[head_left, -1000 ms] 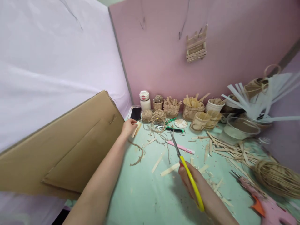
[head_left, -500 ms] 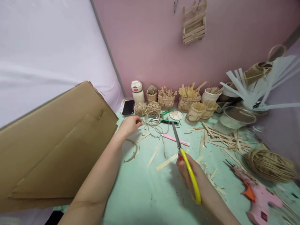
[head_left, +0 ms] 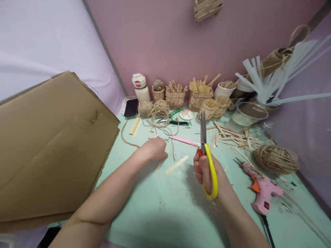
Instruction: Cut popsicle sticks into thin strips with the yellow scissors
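Note:
My right hand (head_left: 209, 168) holds a pair of scissors with a yellow handle (head_left: 212, 175), the blades pointing up and away from me and almost together. My left hand (head_left: 154, 148) is down at the table with its fingers pinched over a thin wooden strip (head_left: 158, 166), most of which they cover. Between the two hands lies another pale wooden strip (head_left: 177, 164). Beyond my left hand are a short stack of pale strips (head_left: 134, 126) and a curved piece of twine (head_left: 125, 137). A pink craft knife (head_left: 184, 140) lies just past both hands.
A big cardboard piece (head_left: 51, 144) leans at the left. Green-handled pliers (head_left: 179, 122), twine balls (head_left: 146, 108) and stick-filled baskets (head_left: 176, 96) line the back. At the right are loose sticks (head_left: 232, 134), a twine bundle (head_left: 276, 159), a pink glue gun (head_left: 263, 189) and a clear bowl (head_left: 252, 113).
My left hand has moved right and nearer, onto a strip, uncovering the pale stack. The scissors have turned more upright in my right hand. The view has tilted down.

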A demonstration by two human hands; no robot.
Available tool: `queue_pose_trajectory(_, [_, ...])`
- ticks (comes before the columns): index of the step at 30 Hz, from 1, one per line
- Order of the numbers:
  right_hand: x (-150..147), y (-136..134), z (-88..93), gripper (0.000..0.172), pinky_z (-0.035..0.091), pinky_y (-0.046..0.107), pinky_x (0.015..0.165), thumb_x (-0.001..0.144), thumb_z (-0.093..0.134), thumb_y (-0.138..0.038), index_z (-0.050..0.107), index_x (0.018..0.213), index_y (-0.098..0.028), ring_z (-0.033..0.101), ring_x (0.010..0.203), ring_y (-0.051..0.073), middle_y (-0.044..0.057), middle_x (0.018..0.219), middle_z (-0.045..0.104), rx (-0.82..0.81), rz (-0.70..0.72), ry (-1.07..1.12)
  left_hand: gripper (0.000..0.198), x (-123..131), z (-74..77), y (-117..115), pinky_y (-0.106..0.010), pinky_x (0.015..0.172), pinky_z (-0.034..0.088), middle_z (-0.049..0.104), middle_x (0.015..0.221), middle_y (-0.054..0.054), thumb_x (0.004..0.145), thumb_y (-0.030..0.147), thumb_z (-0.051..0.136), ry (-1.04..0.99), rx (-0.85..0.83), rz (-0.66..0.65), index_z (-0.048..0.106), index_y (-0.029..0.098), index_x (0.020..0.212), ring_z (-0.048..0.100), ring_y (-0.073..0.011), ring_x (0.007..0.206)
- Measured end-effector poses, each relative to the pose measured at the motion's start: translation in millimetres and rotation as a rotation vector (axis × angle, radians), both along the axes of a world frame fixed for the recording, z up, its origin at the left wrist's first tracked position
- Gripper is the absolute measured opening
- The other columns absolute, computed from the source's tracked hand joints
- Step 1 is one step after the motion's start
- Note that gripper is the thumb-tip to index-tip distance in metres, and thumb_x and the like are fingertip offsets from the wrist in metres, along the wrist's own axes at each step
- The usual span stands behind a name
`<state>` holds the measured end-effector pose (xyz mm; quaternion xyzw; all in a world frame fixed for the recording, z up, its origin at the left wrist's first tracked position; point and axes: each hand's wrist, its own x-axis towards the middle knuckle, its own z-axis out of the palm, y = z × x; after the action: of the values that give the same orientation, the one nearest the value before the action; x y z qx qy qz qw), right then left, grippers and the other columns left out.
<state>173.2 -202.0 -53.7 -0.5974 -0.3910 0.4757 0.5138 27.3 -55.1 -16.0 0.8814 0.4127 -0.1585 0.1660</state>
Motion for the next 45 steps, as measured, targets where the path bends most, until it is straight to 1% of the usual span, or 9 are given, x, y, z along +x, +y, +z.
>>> queue_pose_trajectory(6, [-1, -1, 0.1, 0.043, 0.022, 0.022, 0.04, 0.085, 0.04, -0.065, 0.042, 0.083, -0.023, 0.022, 0.045, 0.008, -0.008, 0.058, 0.026, 0.029, -0.012, -0.011, 0.019, 4, -9.0, -3, -0.03, 0.061, 0.04, 0.068, 0.074, -0.015, 0.065, 0.02, 0.054, -0.013, -0.01, -0.021, 0.07, 0.013, 0.072, 0.062, -0.0255, 0.073])
queue_pose_trajectory(14, [-1, -1, 1.3, 0.044, 0.022, 0.022, 0.041, 0.085, 0.038, -0.067, 0.041, 0.084, -0.023, 0.022, 0.044, 0.008, -0.009, 0.056, 0.028, 0.008, 0.012, -0.03, 0.011, 0, -14.2, 10, -0.025, 0.055, 0.035, 0.066, 0.068, -0.005, 0.063, 0.023, 0.055, -0.112, -0.14, -0.02, 0.065, 0.018, 0.065, 0.056, -0.0163, 0.064])
queue_pose_trajectory(17, [-2, -2, 4.2, 0.045, 0.022, 0.022, 0.04, 0.085, 0.037, -0.067, 0.04, 0.082, -0.023, 0.022, 0.045, 0.009, -0.008, 0.056, 0.028, -0.012, 0.041, -0.019, 0.012, -5, -8.8, 15, -0.024, 0.054, 0.036, 0.063, 0.066, -0.001, 0.067, 0.025, 0.051, -0.297, -0.3, 0.036, 0.06, 0.018, 0.066, 0.054, -0.0138, 0.061])
queue_pose_trajectory(21, [-6, -2, 13.2, 0.042, 0.02, 0.021, 0.04, 0.086, 0.037, -0.065, 0.039, 0.08, -0.023, 0.021, 0.046, 0.009, -0.008, 0.058, 0.028, -0.059, 0.076, -0.011, 0.01, -12, 1.8, 19, -0.021, 0.055, 0.039, 0.064, 0.07, 0.0, 0.07, 0.023, 0.054, -0.553, -0.664, 0.146, 0.056, 0.017, 0.078, 0.057, -0.0116, 0.062])
queue_pose_trajectory(25, [-10, -3, 16.0, 0.039, 0.022, 0.021, 0.041, 0.088, 0.036, -0.062, 0.038, 0.081, -0.023, 0.023, 0.047, 0.009, -0.008, 0.059, 0.028, -0.081, 0.084, -0.031, 0.033, -14, 9.3, 19, -0.022, 0.057, 0.044, 0.064, 0.075, 0.0, 0.069, 0.024, 0.065, -0.751, -0.82, 0.358, 0.055, 0.018, 0.1, 0.06, -0.0111, 0.066])
queue_pose_trajectory(28, [-10, -4, 11.1, 0.039, 0.028, 0.022, 0.044, 0.09, 0.034, -0.061, 0.037, 0.083, -0.023, 0.029, 0.051, 0.01, -0.007, 0.063, 0.031, -0.051, 0.131, -0.104, 0.042, -12, 14.4, 18, -0.024, 0.063, 0.049, 0.062, 0.076, 0.001, 0.067, 0.023, 0.071, -0.884, -0.857, 0.474, 0.057, 0.018, 0.105, 0.061, -0.0107, 0.069])
queue_pose_trajectory(33, [-12, -4, 6.9, 0.038, 0.034, 0.025, 0.051, 0.092, 0.03, -0.058, 0.037, 0.082, -0.022, 0.039, 0.058, 0.012, -0.004, 0.069, 0.04, -0.074, 0.221, -0.273, 0.026, -7, 23.9, 8, -0.029, 0.07, 0.053, 0.06, 0.076, 0.001, 0.066, 0.023, 0.074, -0.995, -0.891, 0.557, 0.06, 0.015, 0.087, 0.059, -0.009, 0.069])
queue_pose_trajectory(37, [-15, -5, 10.8, 0.039, 0.033, 0.025, 0.05, 0.092, 0.026, -0.059, 0.033, 0.08, -0.022, 0.038, 0.056, 0.013, -0.004, 0.067, 0.038, -0.097, 0.243, -0.319, 0.022, -6, 28.7, -3, -0.032, 0.072, 0.056, 0.055, 0.076, 0.002, 0.066, 0.023, 0.073, -1.032, -0.864, 0.526, 0.059, 0.016, 0.081, 0.055, -0.0089, 0.071])
queue_pose_trajectory(45, [-17, -8, 7.6, 0.042, 0.036, 0.025, 0.047, 0.091, 0.022, -0.062, 0.033, 0.082, -0.023, 0.04, 0.05, 0.011, -0.004, 0.067, 0.042, -0.068, 0.309, -0.303, 0.02, -2, 27.6, -16, -0.03, 0.067, 0.058, 0.052, 0.079, 0.002, 0.07, 0.012, 0.061, -1.005, -0.848, 0.453, 0.055, 0.017, 0.088, 0.054, -0.0088, 0.071])
